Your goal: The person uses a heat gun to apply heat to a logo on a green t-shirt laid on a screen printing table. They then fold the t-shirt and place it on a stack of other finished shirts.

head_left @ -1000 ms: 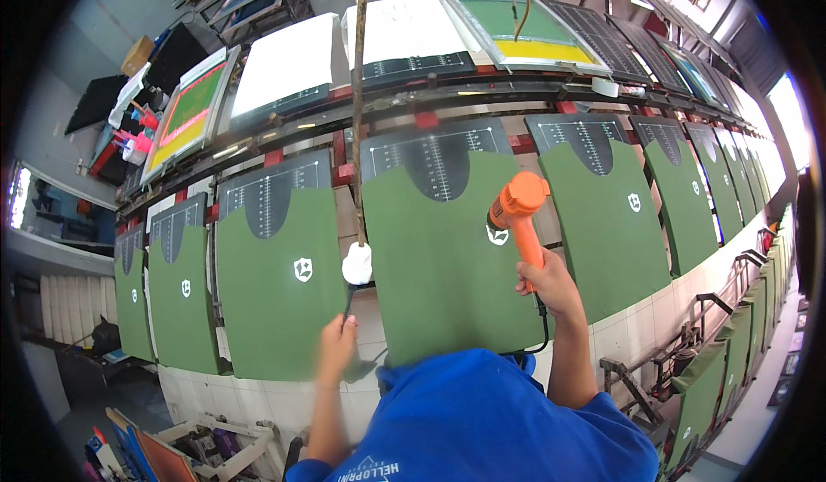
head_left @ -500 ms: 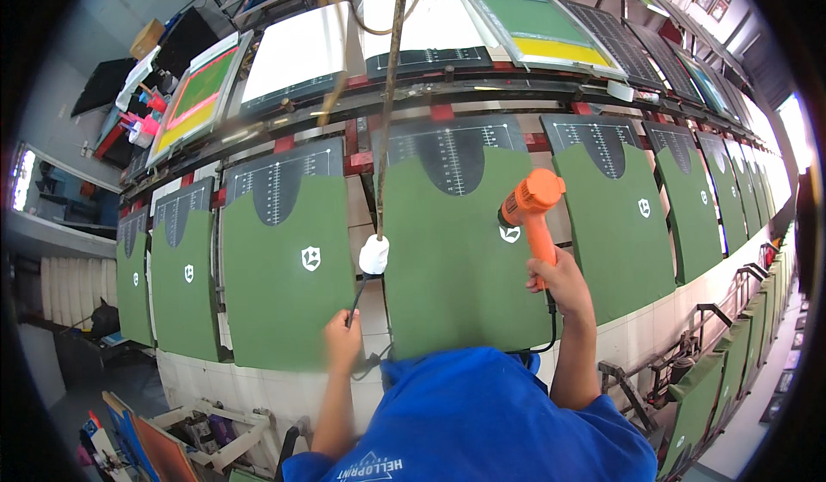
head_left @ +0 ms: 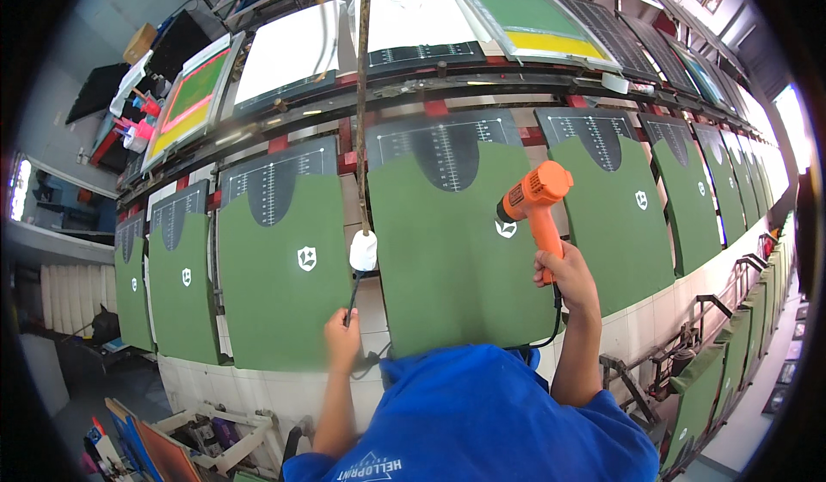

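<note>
My right hand is wrapped round the handle of an orange heat gun. Its dark nozzle points left, over a white shield print on the green fabric panel in front of me, and covers part of that print. From the handle's base a black cord hangs down toward my blue shirt. My left hand is closed round a black cable just below a white wrapped connector. That connector hangs at the end of a long cord coming down from above.
More green panels with white shield prints lie on dark boards to both sides, such as one at left. Behind them runs a rail with white-covered boards and a green-and-yellow screen frame. A metal rack stands at lower left.
The hanging cord and white connector have shifted slightly left in view. The heat gun has risen a little and moved slightly right, still over the print. Both hands keep their grips.
</note>
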### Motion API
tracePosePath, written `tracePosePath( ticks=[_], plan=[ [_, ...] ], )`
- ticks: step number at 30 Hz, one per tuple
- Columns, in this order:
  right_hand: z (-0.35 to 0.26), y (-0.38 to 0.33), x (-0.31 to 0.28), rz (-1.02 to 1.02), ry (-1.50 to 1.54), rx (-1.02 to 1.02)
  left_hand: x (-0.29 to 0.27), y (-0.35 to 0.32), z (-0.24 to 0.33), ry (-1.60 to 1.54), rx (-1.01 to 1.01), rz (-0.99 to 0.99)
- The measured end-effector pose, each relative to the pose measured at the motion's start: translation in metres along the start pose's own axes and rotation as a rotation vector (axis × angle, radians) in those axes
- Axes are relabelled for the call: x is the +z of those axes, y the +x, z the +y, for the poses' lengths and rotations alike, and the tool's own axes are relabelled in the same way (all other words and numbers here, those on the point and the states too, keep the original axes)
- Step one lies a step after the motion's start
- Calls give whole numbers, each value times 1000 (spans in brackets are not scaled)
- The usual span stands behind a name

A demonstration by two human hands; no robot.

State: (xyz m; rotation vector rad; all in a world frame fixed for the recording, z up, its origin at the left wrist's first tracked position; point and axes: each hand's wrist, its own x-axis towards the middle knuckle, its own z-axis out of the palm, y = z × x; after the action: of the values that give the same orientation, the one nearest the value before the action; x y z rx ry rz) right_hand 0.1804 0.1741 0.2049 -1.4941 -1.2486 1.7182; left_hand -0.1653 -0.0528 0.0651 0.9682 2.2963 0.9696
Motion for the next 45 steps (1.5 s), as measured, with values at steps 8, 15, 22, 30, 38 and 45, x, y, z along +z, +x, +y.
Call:
tracePosePath(
  ticks=[8, 15, 22, 30, 38, 45],
  plan=[
    [9, 3, 0, 4, -2, -15, 1, 3, -4, 38, 55, 12],
    [9, 9, 1, 3, -28, -28, 0, 3, -3, 70, 43, 15],
    [4, 3, 6, 21, -64, -14, 2, 4, -4, 25, 43, 39],
    [5, 2, 0, 49, -93, -13, 0, 7, -9, 29, 34, -6],
    [0, 0, -4, 56, -71, 22, 0, 16, -30, -81, 4, -44],
    [1, -5, -8, 43, -60, 35, -4, 24, -34, -432, -200, -131]
  ],
)
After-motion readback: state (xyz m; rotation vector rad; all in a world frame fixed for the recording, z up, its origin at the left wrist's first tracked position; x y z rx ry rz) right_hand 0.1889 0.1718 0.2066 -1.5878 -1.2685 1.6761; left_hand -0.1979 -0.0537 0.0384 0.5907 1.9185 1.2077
